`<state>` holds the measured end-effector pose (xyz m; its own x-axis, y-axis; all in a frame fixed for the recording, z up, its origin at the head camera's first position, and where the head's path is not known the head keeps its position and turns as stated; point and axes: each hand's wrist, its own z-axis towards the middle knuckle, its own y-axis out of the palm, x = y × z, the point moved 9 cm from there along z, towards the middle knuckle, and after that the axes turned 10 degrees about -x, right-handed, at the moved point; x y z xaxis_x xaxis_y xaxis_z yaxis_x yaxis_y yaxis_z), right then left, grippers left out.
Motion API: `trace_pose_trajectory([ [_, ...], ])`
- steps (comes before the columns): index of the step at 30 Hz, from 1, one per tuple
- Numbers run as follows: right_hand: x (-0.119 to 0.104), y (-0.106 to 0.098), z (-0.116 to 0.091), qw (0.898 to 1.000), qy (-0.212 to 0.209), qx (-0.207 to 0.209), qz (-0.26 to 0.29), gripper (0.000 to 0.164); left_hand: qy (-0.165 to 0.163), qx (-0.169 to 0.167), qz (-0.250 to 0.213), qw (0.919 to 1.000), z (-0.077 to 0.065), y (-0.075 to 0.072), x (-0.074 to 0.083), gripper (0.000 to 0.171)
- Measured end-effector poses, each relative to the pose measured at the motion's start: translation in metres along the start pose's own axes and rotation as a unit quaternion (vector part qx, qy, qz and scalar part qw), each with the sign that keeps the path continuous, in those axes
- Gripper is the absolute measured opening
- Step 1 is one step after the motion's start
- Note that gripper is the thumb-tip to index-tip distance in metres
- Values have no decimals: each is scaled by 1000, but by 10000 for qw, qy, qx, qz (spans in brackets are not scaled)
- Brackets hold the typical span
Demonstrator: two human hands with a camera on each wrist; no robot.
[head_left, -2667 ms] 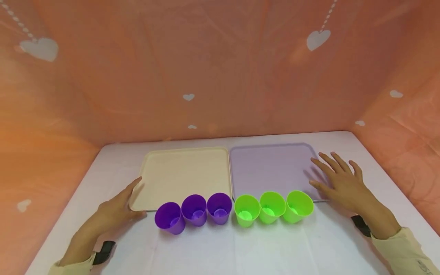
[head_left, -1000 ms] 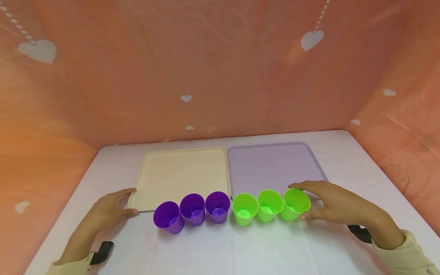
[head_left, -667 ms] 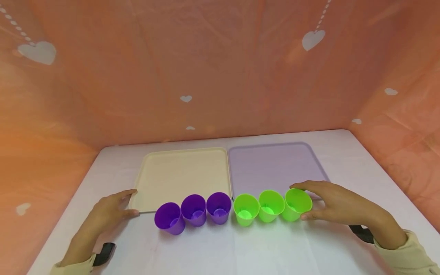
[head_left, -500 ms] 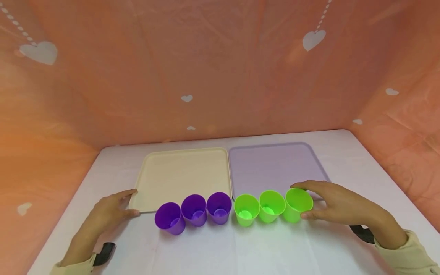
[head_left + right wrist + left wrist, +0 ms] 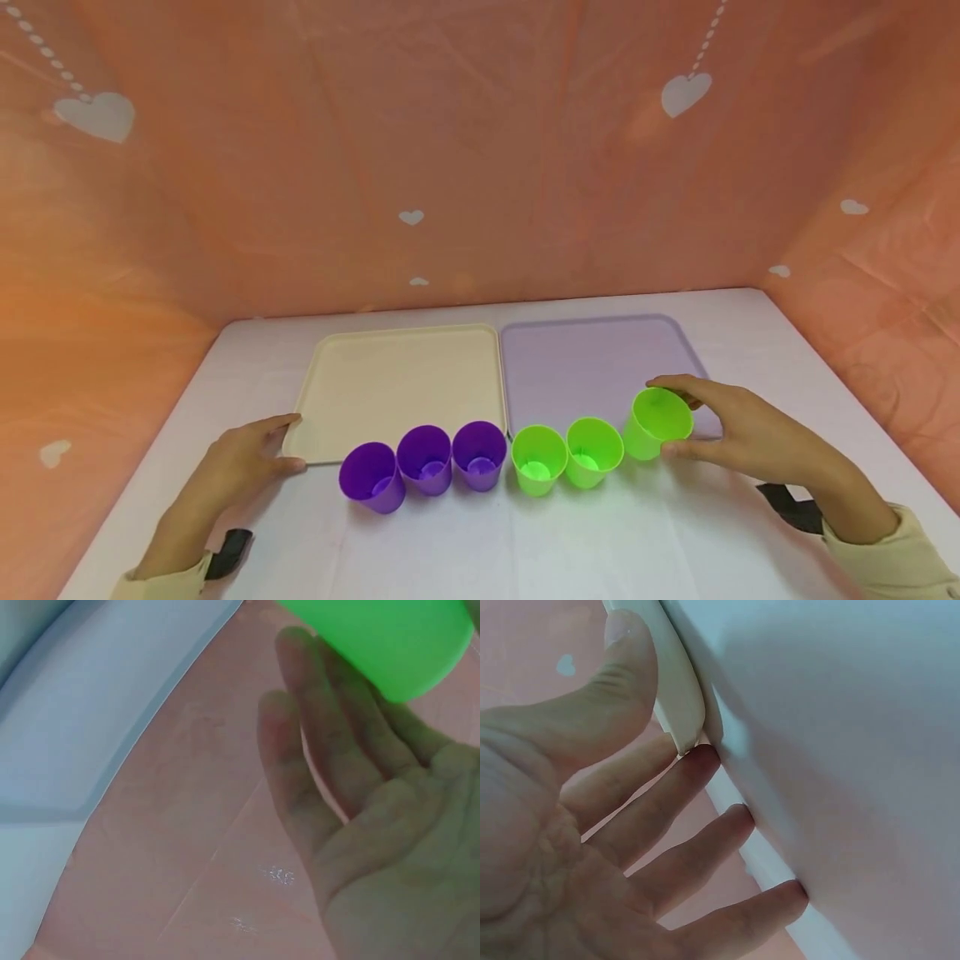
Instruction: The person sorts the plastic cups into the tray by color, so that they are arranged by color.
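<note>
My right hand (image 5: 742, 433) grips a bright green plastic cup (image 5: 651, 432) by its right side, thumb in front and fingers behind. The cup is raised above the table, its mouth facing up. In the right wrist view the fingers lie along the green cup's wall (image 5: 397, 645). Two more green cups (image 5: 537, 457) stand in a row to its left, beside three purple cups (image 5: 372, 482). My left hand (image 5: 234, 462) holds nothing; its fingertips rest on the table by the near left corner of the cream tray (image 5: 679, 705), thumb and fingers spread.
The cream tray's surface (image 5: 405, 379) lies flat behind the purple cups. A lilac tray (image 5: 585, 362) sits against its right side, behind the green cups. White cloth (image 5: 510, 550) covers the table, and orange curtains (image 5: 480, 150) with white hearts enclose the back and sides.
My right hand came in from the right, took hold of the rightmost green cup, and has lifted it up and slightly right, away from the row. My left hand stays by the tray corner.
</note>
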<state>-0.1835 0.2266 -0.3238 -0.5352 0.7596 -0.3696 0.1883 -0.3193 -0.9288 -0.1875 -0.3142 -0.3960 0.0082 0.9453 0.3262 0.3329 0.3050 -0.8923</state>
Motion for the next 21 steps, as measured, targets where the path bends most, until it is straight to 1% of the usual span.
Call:
trace_pose_trajectory([
  [4, 3, -5, 2, 9997, 171, 153, 10, 63, 22, 103, 117, 9999, -1, -3, 1, 80],
  [6, 3, -8, 4, 9996, 237, 162, -36, 63, 44, 148, 131, 9998, -1, -4, 2, 79],
  [8, 2, -10, 9, 9994, 314, 107, -63, 64, 58, 168, 130, 9998, -1, -3, 3, 79],
  [12, -3, -12, 23, 9992, 393, -90, 60, 68, 33, 192, 89, 9998, -1, 0, 2, 79],
  [17, -14, -12, 45, 9995, 166, -148, 210, 67, 29, 167, 33, 9999, 1, 1, 1, 79],
  [21, -24, -7, 62, 9989, -118, -202, 394, 66, 72, 159, 56, 9998, 0, 1, 1, 79],
])
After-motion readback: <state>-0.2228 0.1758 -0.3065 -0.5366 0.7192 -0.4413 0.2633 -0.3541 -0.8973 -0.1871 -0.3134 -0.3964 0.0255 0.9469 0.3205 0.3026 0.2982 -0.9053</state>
